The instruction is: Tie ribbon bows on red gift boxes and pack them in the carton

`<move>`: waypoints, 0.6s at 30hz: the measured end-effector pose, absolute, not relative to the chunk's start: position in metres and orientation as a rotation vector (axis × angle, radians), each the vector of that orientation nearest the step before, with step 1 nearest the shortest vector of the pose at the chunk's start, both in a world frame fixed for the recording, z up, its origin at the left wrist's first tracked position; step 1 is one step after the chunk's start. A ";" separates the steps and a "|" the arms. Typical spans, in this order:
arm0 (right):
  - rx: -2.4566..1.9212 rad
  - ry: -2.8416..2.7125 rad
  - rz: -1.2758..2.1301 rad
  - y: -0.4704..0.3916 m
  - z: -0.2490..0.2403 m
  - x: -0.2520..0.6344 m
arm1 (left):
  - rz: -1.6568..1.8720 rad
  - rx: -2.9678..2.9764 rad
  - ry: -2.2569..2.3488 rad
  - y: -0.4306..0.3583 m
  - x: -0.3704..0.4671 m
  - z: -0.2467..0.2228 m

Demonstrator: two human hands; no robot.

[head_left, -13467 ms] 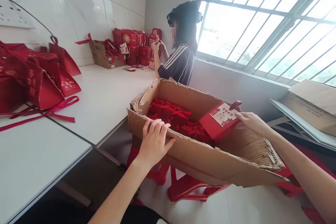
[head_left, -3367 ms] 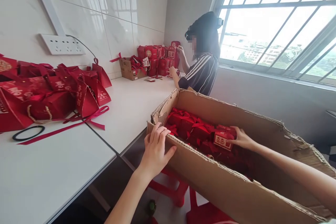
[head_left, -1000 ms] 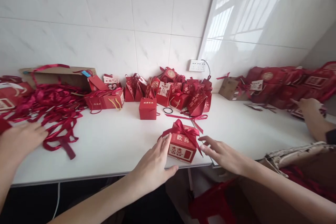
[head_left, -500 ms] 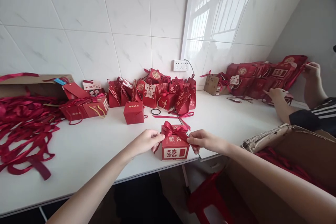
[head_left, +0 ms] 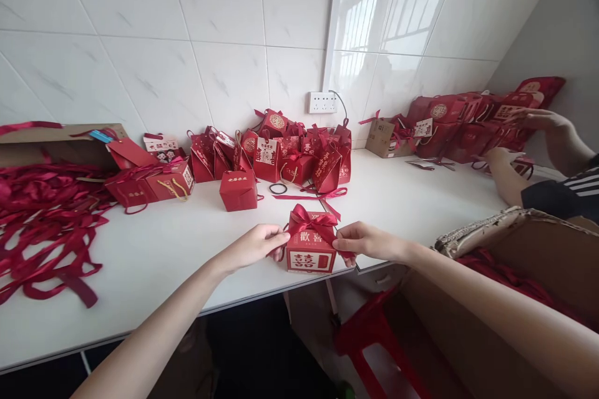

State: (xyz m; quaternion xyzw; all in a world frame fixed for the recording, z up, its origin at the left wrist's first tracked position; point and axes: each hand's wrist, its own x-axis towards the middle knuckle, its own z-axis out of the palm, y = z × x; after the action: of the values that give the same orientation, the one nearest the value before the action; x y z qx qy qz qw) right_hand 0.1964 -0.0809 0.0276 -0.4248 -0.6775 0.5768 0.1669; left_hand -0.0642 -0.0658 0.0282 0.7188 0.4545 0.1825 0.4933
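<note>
A red gift box [head_left: 311,260] with a white-and-red label stands upright at the front edge of the white counter. On its top sits a red ribbon bow [head_left: 311,221]. My left hand [head_left: 266,242] is closed in a pinch on the ribbon at the box's left side. At the right side, my right hand [head_left: 358,241] pinches the ribbon's other end, its fingers close against the box. Behind the bow, a loose red ribbon [head_left: 309,197] and a black ring [head_left: 277,188] lie on the counter. A plain red box [head_left: 238,191] stands just beyond my left hand.
Loose red ribbons [head_left: 51,224] spread over the counter's left side. Finished-looking red boxes [head_left: 294,149] cluster along the wall below a power strip [head_left: 322,102]. At right are an open carton [head_left: 515,224], scissors [head_left: 430,164] and a co-worker's hands [head_left: 505,159]. A red stool [head_left: 374,336] stands below.
The camera view has tilted slightly, so the scene sits higher. My hands keep their pinch on the ribbon beside the bow. The co-worker's upper hand has moved left and down towards the stacked boxes.
</note>
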 end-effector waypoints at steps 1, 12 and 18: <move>-1.233 -1.956 1.620 -0.081 0.028 0.196 | 0.440 1.725 1.065 -0.068 -0.063 0.030; -0.765 -2.472 -0.396 -0.115 0.027 0.164 | 0.547 2.050 0.960 -0.111 -0.037 0.051; -0.513 -2.476 -0.440 -0.116 0.017 0.163 | 0.727 1.790 1.153 -0.092 -0.036 0.043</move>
State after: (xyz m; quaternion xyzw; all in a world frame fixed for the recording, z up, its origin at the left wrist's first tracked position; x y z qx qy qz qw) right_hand 0.1626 -0.1161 0.0173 -0.1917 -0.9250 -0.1646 0.2837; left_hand -0.0357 -0.0917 0.0434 0.7178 0.4625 0.2917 0.4310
